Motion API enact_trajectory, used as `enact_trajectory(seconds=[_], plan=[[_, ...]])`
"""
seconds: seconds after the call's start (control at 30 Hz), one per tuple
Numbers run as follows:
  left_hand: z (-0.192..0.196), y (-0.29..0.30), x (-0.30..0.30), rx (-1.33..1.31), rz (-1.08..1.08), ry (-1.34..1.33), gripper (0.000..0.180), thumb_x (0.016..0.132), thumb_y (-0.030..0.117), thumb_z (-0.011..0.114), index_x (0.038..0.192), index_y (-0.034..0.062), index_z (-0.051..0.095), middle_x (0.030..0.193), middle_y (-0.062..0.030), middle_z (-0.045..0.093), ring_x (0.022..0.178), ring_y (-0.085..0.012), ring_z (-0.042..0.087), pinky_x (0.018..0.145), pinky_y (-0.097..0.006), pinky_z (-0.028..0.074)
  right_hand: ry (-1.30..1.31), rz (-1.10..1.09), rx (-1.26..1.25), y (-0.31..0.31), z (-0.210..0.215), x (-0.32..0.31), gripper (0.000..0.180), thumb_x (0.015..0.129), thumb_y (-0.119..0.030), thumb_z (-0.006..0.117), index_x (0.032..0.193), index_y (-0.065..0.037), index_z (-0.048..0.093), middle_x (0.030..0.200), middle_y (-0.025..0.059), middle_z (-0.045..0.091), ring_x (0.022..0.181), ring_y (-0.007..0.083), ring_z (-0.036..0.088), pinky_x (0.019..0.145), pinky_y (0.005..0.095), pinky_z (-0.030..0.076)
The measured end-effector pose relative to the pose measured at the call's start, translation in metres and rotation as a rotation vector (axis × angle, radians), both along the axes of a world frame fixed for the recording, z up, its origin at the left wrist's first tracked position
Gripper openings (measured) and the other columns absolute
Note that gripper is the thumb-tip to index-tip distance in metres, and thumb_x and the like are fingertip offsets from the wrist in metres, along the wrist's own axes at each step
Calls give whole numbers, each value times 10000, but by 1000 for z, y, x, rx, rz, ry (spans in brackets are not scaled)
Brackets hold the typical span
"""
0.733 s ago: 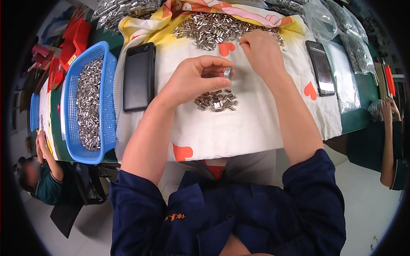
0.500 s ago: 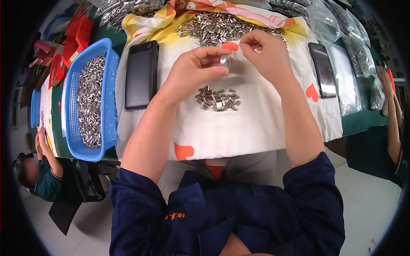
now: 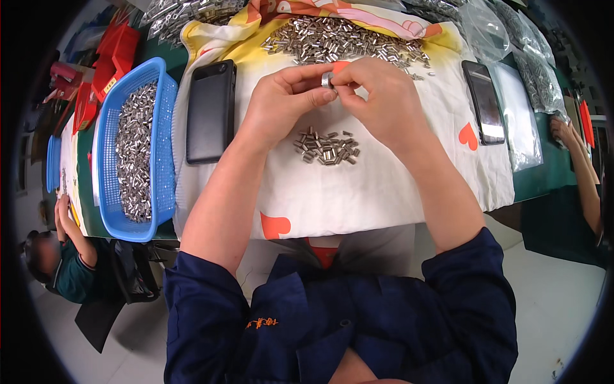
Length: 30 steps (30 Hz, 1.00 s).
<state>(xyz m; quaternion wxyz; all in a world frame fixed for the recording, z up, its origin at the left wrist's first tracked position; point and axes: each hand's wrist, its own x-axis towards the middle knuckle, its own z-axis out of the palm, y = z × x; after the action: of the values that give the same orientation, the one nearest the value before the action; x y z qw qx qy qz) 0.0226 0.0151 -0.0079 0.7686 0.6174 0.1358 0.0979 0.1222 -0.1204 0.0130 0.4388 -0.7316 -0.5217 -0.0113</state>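
Observation:
My left hand (image 3: 276, 105) pinches a short silver metal cylinder (image 3: 327, 80) with a round face between thumb and fingers, above the cloth. Against that face press the closed fingertips of my right hand (image 3: 387, 99); whatever they pinch is hidden. Below both hands, a small pile of short shiny metal tubes (image 3: 327, 148) lies on a white patterned cloth (image 3: 358, 198). Beyond them spreads a larger heap of similar tubes (image 3: 345, 40).
Left of the cloth stands a blue basket (image 3: 167, 147) full of small metal parts. A black rectangular device (image 3: 211, 115) lies beside it; a phone (image 3: 484, 105) lies at right. Clear bags (image 3: 484, 32) sit far right, red bins (image 3: 118, 51) far left. People work at both sides.
My right hand has moved left and down, bringing its fingertips against the metal cylinder. My left hand has shifted slightly left with it. At far right, another person's hand has come lower.

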Motion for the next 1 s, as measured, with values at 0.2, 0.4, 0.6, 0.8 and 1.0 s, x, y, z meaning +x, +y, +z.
enact_trajectory(seconds=[0.2,0.4,0.6,0.8,1.0], plan=[[0,0,-2,-48,-37,8,365,724,19,655,1073,-11,550,886,-54,608,793,-92,570,718,-204,463,320,74,-101,-6,10,11,107,707,-66,592,803,-21,610,708,81,607,641,166,581,601,259,455],[4,-4,-7,1,-184,55,342,732,-6,630,1064,-13,546,911,-62,611,814,-103,581,733,-222,475,305,-12,-142,-10,3,34,125,729,-92,571,830,-34,616,703,79,611,634,155,576,595,263,446],[7,-8,-5,101,-257,99,344,727,-39,609,1063,-7,543,922,-65,617,831,-107,583,746,-224,477,-289,-340,-126,0,-33,53,119,723,-136,572,797,-60,626,739,87,598,748,231,571,689,345,445],[4,-5,-5,84,-224,65,317,727,15,645,1035,10,567,882,-31,604,802,-84,574,717,-205,469,-450,-208,-294,5,-30,43,104,694,-127,556,741,-56,615,733,85,588,739,258,554,674,391,432],[0,-1,-1,-87,-40,-13,359,739,4,628,1087,7,541,893,-42,604,786,-91,569,720,-211,463,315,-39,-132,-4,4,17,92,677,-85,581,745,-26,595,718,74,600,664,171,568,622,298,453]])
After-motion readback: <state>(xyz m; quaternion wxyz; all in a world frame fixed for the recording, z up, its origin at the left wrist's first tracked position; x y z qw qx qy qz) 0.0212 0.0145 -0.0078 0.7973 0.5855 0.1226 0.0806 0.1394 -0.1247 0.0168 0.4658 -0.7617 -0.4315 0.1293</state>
